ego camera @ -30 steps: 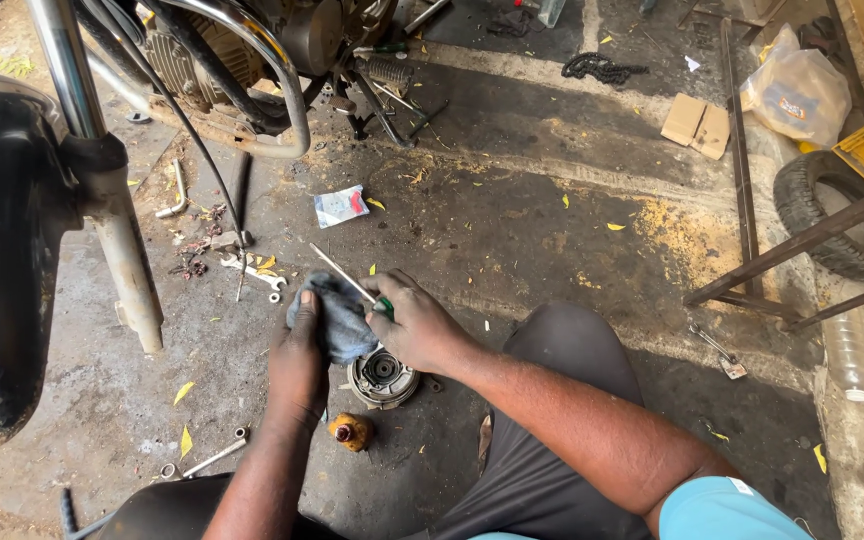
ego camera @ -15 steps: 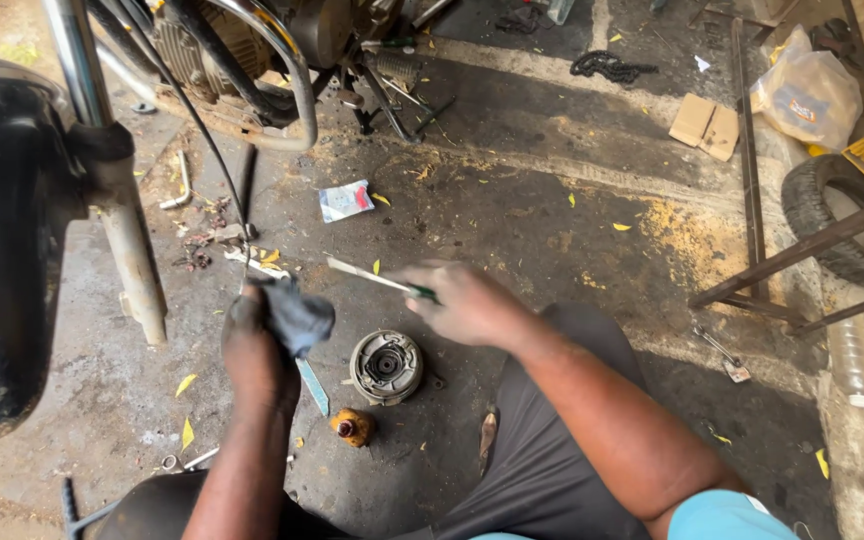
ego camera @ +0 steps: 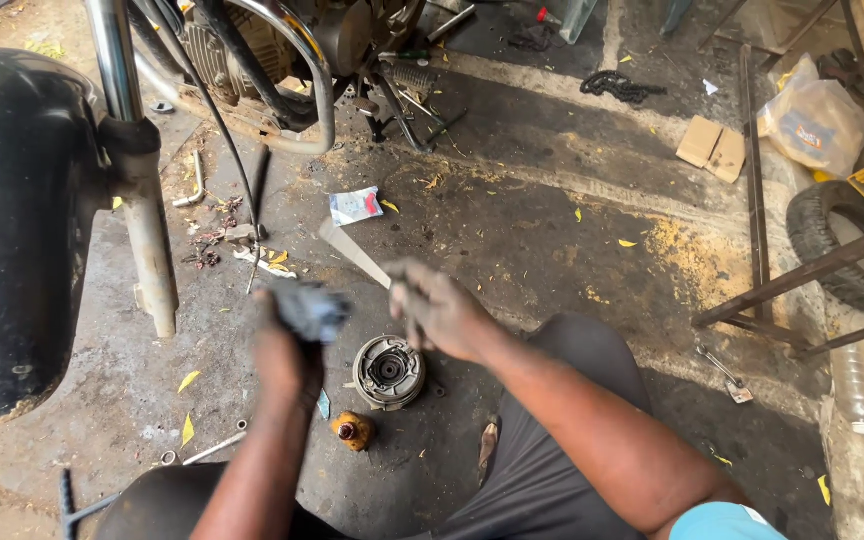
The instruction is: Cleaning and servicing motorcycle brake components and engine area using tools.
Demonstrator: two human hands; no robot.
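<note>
The left hand [ego camera: 287, 350] clutches a dark rag [ego camera: 310, 310]; the right hand [ego camera: 442, 315] grips a screwdriver [ego camera: 354, 253] above the brake drum [ego camera: 388, 372].

Open floor is left to the right of the round drum part [ego camera: 388, 372], between it and the metal frame legs [ego camera: 802, 275]; only leaves and a small wrench [ego camera: 724, 372] are scattered there. To the left, passage is blocked by the black tyre [ego camera: 12, 230] and the fork leg [ego camera: 152, 250]. On the far side, room is closed off by the engine and crash bar [ego camera: 292, 90]. The near side is taken up by the knees, a small orange bottle [ego camera: 352, 431] and a rod [ego camera: 214, 449].
</note>
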